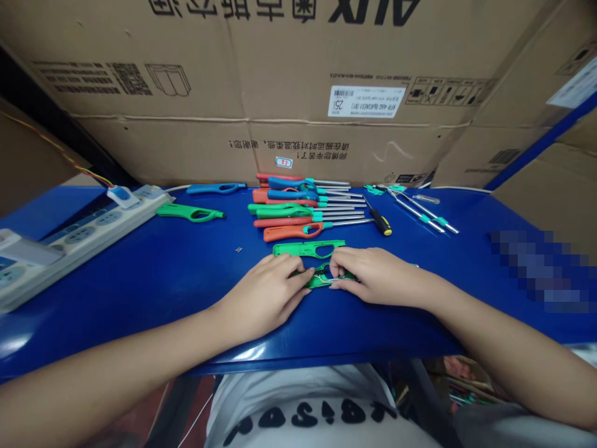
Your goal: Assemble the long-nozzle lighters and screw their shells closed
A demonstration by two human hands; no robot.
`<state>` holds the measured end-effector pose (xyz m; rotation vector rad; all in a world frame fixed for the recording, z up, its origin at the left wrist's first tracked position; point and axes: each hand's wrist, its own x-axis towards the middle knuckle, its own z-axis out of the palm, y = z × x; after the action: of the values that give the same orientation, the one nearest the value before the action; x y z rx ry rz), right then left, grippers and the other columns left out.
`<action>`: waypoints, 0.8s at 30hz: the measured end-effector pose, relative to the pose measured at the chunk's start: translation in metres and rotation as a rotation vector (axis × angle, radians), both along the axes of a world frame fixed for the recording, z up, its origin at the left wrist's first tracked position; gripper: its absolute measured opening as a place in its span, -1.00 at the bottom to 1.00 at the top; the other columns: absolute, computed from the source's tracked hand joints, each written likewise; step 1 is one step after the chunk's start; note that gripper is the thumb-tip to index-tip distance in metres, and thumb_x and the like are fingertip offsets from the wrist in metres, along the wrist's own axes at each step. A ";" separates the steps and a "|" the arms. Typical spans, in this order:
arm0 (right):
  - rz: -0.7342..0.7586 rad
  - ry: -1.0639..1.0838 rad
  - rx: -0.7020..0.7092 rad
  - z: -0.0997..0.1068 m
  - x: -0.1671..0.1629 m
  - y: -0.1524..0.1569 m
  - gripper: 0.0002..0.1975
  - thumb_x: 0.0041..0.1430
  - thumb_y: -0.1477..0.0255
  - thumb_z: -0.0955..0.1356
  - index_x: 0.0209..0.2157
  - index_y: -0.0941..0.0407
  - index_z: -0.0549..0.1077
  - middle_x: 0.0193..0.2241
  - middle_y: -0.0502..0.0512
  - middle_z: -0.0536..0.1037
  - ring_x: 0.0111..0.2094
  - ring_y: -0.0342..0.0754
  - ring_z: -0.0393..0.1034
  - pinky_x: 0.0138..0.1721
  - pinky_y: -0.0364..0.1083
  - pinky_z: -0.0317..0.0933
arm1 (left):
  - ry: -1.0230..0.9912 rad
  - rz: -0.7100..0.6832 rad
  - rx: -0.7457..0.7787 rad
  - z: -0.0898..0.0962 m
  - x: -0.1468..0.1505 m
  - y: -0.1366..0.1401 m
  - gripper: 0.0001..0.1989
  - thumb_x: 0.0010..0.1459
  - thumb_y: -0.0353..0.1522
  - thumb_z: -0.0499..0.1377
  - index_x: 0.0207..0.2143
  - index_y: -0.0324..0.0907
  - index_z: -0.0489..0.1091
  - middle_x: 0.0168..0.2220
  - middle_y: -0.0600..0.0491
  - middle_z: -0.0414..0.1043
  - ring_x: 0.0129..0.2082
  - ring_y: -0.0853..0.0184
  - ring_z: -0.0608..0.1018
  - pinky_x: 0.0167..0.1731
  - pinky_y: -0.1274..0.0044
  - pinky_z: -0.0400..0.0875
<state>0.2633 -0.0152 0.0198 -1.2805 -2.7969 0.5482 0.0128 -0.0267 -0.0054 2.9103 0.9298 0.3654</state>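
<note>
An opened green lighter shell half (321, 283) lies near the table's front, with a thin white wire and dark parts inside. My left hand (270, 289) is closed on its left end, thumb and fingers pressed against the shell. Over its right end my right hand (368, 274) is closed in a pinch; the fingers cover what is between them, though the white wire runs up to them. Just beyond my hands lies another green shell half (296, 250), its inner side up and a trigger opening at its right.
Behind lies a row of coloured gas lighters (291, 231) with metal tubes. A yellow-black screwdriver (381, 223) and loose metal tubes (422, 214) are to the right. At left are a power strip (116, 227), a green handle (189, 213), a blue handle (217, 188) and small pins (239, 249). Cardboard (289, 81) walls the back.
</note>
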 end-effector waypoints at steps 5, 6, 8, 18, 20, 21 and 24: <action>-0.002 0.002 0.022 0.000 -0.001 -0.001 -0.86 0.34 0.31 0.34 -0.24 0.10 0.37 -0.23 0.08 0.54 -0.30 -0.01 0.41 -0.32 -0.09 0.13 | -0.025 0.016 -0.010 0.000 0.000 -0.001 -0.67 0.41 -0.33 0.04 0.13 -0.20 0.43 -0.15 -0.07 0.46 -0.17 0.18 0.49 -0.20 0.34 0.41; 0.000 0.015 0.014 0.000 -0.001 -0.001 -0.86 0.33 0.31 0.34 -0.24 0.10 0.38 -0.24 0.07 0.54 -0.30 -0.01 0.41 -0.31 -0.09 0.13 | -0.028 0.016 -0.012 0.000 0.000 -0.001 -0.67 0.41 -0.32 0.04 0.13 -0.20 0.43 -0.15 -0.07 0.46 -0.17 0.18 0.49 -0.20 0.34 0.40; 0.003 0.048 -0.014 0.000 0.000 0.000 -0.85 0.32 0.31 0.35 -0.24 0.10 0.38 -0.24 0.07 0.53 -0.30 -0.02 0.40 -0.31 -0.10 0.14 | -0.029 0.016 -0.015 0.000 0.000 -0.001 -0.67 0.41 -0.32 0.05 0.12 -0.20 0.43 -0.15 -0.08 0.46 -0.17 0.18 0.49 -0.20 0.34 0.40; 0.038 0.195 -0.070 0.000 0.008 0.010 -0.92 0.26 0.41 0.39 -0.28 0.13 0.45 -0.31 0.04 0.54 -0.36 -0.11 0.36 -0.32 -0.15 0.13 | -0.031 0.020 -0.009 0.001 -0.001 0.000 -0.68 0.41 -0.32 0.06 0.12 -0.19 0.44 -0.15 -0.08 0.46 -0.18 0.18 0.49 -0.20 0.34 0.41; 0.045 0.209 -0.062 0.000 0.009 0.010 -0.93 0.27 0.42 0.37 -0.28 0.13 0.46 -0.30 0.05 0.54 -0.34 -0.11 0.38 -0.31 -0.15 0.14 | -0.030 0.020 -0.006 0.000 -0.001 0.000 -0.67 0.41 -0.32 0.06 0.12 -0.19 0.43 -0.15 -0.08 0.46 -0.17 0.18 0.49 -0.19 0.34 0.41; 0.051 0.214 -0.053 0.000 0.010 0.010 -0.93 0.28 0.42 0.37 -0.28 0.13 0.46 -0.30 0.05 0.55 -0.33 -0.10 0.39 -0.31 -0.15 0.15 | -0.028 0.018 -0.005 0.000 -0.001 0.000 -0.67 0.41 -0.32 0.06 0.13 -0.19 0.43 -0.15 -0.08 0.46 -0.17 0.18 0.49 -0.19 0.34 0.41; 0.086 0.212 -0.003 -0.001 0.011 0.011 -0.89 0.32 0.42 0.33 -0.29 0.13 0.47 -0.30 0.06 0.54 -0.32 -0.09 0.40 -0.30 -0.14 0.16 | -0.022 0.011 -0.004 0.000 -0.001 0.000 -0.67 0.41 -0.32 0.05 0.13 -0.20 0.42 -0.13 -0.08 0.46 -0.15 0.17 0.49 -0.18 0.33 0.41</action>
<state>0.2748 -0.0047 0.0186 -1.0379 -2.6847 0.6498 0.0113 -0.0263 -0.0052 2.8930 0.9424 0.3949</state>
